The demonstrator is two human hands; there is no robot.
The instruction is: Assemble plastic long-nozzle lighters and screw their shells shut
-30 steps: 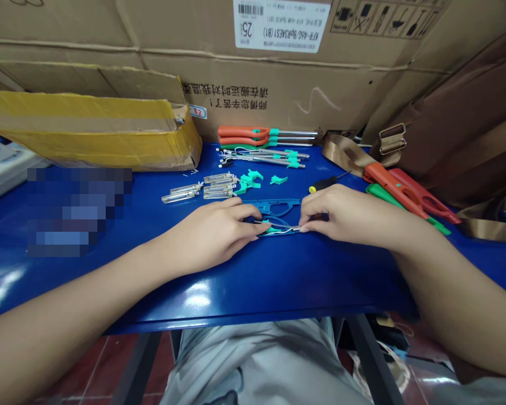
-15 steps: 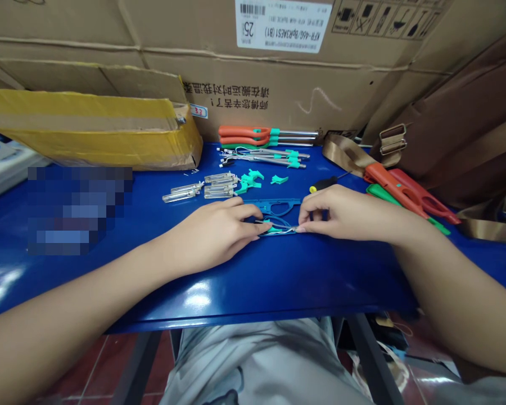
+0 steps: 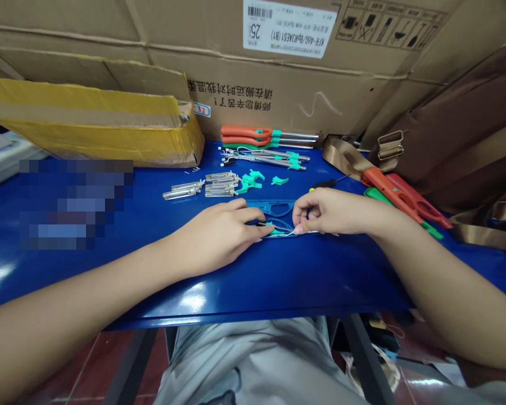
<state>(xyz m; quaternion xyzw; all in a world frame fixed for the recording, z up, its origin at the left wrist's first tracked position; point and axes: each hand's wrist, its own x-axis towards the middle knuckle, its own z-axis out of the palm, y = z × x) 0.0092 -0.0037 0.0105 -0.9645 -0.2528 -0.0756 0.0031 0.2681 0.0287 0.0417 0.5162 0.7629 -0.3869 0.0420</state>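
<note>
Two blue lighter casing halves lie on the table, one behind the other. The far casing half [image 3: 257, 206] sits just beyond my fingers. In the near casing half [image 3: 287, 221] are a turquoise trigger [image 3: 274, 229] and thin wires [image 3: 283, 228]. My left hand [image 3: 230, 228] is closed on this near half's left end, fingertips pressing by the trigger; its fingers partly cover the parts inside. At the right end, my right hand [image 3: 326, 211] pinches the wires between thumb and forefinger. A thin pale rod shows beneath that hand, mostly hidden.
Behind lie clear fuel tanks [image 3: 221, 184], turquoise triggers [image 3: 251, 180], metal tubes with wires [image 3: 274, 158] and orange lighters [image 3: 247, 135]. A screwdriver [image 3: 325, 183] is behind my right hand. More lighters [image 3: 398, 188] and a strap [image 3: 341, 157] lie right. A yellow-taped box [image 3: 126, 140] stands left.
My right hand has shifted left along the near casing half, closer to my left hand, and now covers part of the screwdriver. My left hand stays on the casing.
</note>
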